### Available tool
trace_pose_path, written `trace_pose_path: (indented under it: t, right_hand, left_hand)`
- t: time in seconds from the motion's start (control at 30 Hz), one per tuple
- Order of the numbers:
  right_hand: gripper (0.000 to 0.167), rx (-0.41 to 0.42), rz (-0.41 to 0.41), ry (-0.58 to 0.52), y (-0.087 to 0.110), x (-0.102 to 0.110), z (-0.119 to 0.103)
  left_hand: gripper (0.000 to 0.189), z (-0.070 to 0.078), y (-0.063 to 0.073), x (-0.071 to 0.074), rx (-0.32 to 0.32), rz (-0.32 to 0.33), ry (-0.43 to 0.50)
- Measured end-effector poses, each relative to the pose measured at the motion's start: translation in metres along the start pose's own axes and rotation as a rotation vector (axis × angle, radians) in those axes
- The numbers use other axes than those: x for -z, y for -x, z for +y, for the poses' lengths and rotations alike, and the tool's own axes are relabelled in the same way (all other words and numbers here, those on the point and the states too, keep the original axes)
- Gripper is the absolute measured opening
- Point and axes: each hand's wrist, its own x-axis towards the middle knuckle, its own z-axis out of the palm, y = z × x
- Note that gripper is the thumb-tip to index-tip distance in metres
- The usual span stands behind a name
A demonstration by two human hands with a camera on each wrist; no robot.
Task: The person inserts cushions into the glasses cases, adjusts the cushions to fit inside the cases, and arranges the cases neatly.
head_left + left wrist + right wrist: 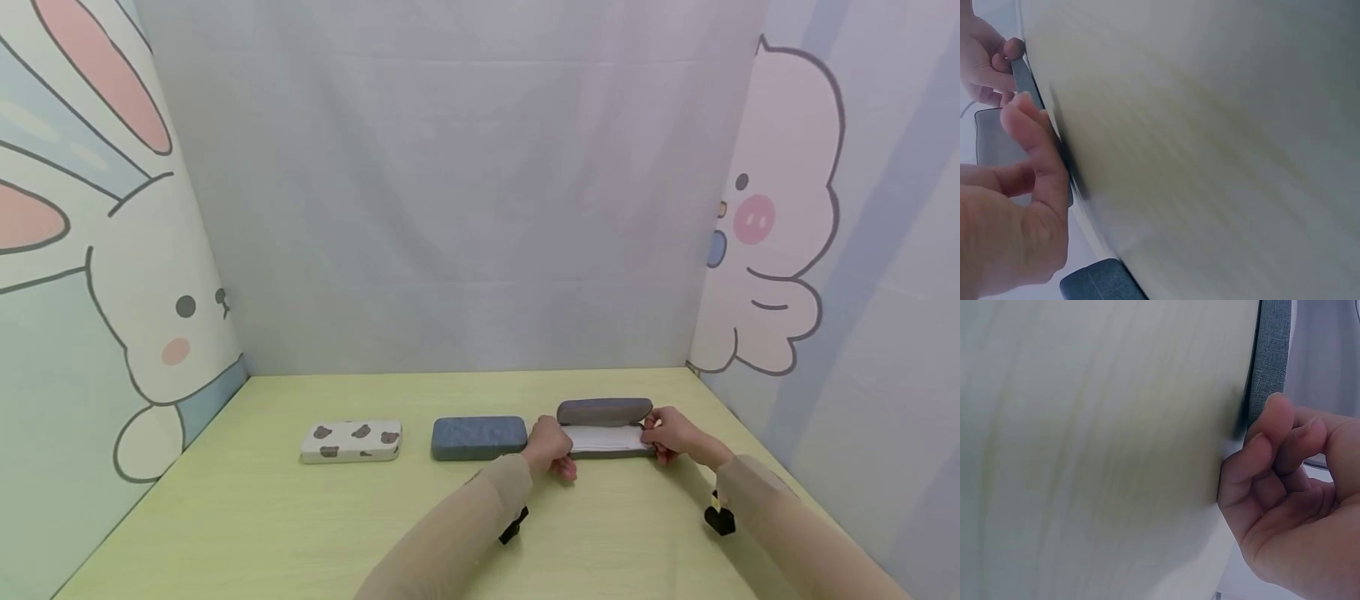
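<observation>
At the right of the table lies a grey glasses case point(604, 411), its lid raised and its pale lining point(603, 438) facing up. My left hand point(548, 444) grips its left end. Around the right end, the thumb and curled fingers of my right hand point(670, 435) pinch the edge. The right wrist view shows the case's dark fabric side point(1272, 350) against the fingertips. In the left wrist view one left finger point(1029, 131) stretches out along the front of the case, and the left hand hides part of the case.
A closed blue case point(478, 438) lies just left of my left hand. Further left is a closed white case point(352, 442) with a bear print. The pale yellow table point(315, 533) meets a grey curtain point(465, 208) behind and printed panels at both sides.
</observation>
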Motion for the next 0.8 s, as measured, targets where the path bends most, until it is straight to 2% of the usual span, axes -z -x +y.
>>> trace_pose_path:
  t: [0.17, 0.3, 0.43, 0.6, 0.7, 0.8]
  right_hand:
    - [0.014, 0.005, -0.003, -0.002, 0.002, 0.001, -0.001]
    - [0.032, 0.011, -0.007, 0.005, 0.005, 0.006, 0.0]
    - [0.064, 0.012, -0.05, 0.027, 0.008, 0.015, 0.003]
    - [0.1, 0.032, -0.154, 0.076, 0.01, 0.021, 0.007]
    - [0.11, 0.08, -0.185, 0.103, 0.01, 0.019, 0.007]
    - [0.11, 0.145, -0.176, 0.126, 0.009, 0.016, 0.007]
  left_hand:
    - [0.048, 0.0, 0.001, 0.0, 0.001, 0.002, -0.04]
    - [0.066, 0.0, 0.004, 0.004, -0.003, -0.032, -0.033]
    - [0.08, 0.0, 0.009, 0.011, -0.031, -0.108, 0.005]
    - [0.098, -0.001, 0.011, 0.019, -0.065, -0.233, 0.045]
    - [0.101, -0.003, 0.006, 0.02, -0.079, -0.286, 0.08]
    - [0.102, -0.006, 0.003, 0.019, -0.103, -0.297, 0.095]
